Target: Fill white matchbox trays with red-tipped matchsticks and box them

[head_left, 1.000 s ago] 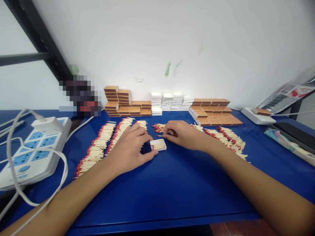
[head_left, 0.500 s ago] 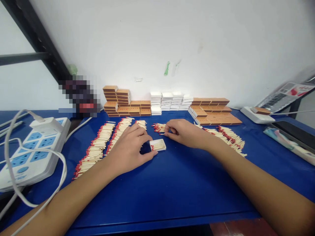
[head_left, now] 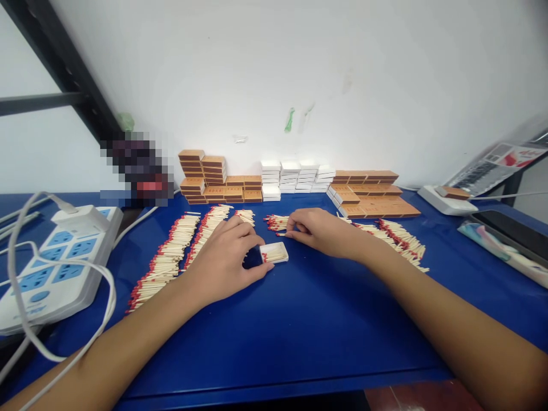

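My left hand (head_left: 231, 251) is closed around the left end of a small white matchbox tray (head_left: 283, 260), thumb at the near side and fingers at the far side. A few red-tipped matches (head_left: 272, 254) lie inside that tray, which rests on the blue table (head_left: 308, 319). Just beyond and right of the tray, my right hand (head_left: 319, 231) pinches a single match (head_left: 282, 234), its red head pointing left. Behind those fingertips lies a small pile of loose matches (head_left: 276, 222), partly covered by the hand.
Long rows of matches (head_left: 160, 262) lie at left, with more matches (head_left: 402, 240) at right. Along the wall stand brown matchboxes (head_left: 214, 191), stacked white trays (head_left: 291, 177) and further brown matchboxes (head_left: 381, 202). A power strip (head_left: 64, 257) with cables occupies the left; a phone (head_left: 509, 234) lies right.
Both hands and the tray keep nearly the same places. The match at my right fingertips shows slightly more clearly.
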### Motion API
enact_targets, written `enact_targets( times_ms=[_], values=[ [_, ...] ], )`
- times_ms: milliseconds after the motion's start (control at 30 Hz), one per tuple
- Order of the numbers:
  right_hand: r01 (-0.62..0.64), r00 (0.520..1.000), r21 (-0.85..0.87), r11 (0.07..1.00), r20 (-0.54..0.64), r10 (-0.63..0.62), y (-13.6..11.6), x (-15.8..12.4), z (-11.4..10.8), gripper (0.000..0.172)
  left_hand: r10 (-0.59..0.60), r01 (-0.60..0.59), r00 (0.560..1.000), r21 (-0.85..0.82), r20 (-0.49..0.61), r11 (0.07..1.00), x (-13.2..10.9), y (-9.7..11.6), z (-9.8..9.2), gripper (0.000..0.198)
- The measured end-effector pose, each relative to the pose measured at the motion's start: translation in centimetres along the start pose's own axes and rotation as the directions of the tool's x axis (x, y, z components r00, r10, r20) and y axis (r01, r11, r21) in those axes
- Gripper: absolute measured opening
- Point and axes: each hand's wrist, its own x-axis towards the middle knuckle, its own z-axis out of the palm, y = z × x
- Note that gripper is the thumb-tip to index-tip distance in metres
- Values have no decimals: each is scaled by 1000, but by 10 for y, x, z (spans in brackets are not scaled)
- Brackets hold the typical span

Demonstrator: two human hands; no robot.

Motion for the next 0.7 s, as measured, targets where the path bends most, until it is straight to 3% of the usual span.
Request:
enact_targets(
  times_ms=[167,400,567,700],
  values=[
    [25,999,76,997,-45,-22,-8,-5,-7,16,-6,6,1000,7,-1,1000,0,1,-1,28],
    [133,990,145,980,26,-138,-32,-13,-5,15,2,-2,1000,-9,-6,1000,1,2,0,26],
    [34,993,84,996,-119,-24,-10,-4,-5,18,4,-4,1000,1,-5,1000,-1,0,1,27],
    [-25,995,-14,1000,-95,24,9,3,-1,12,-12,12,1000,3,3,1000,-1,-1,2,31]
  ],
)
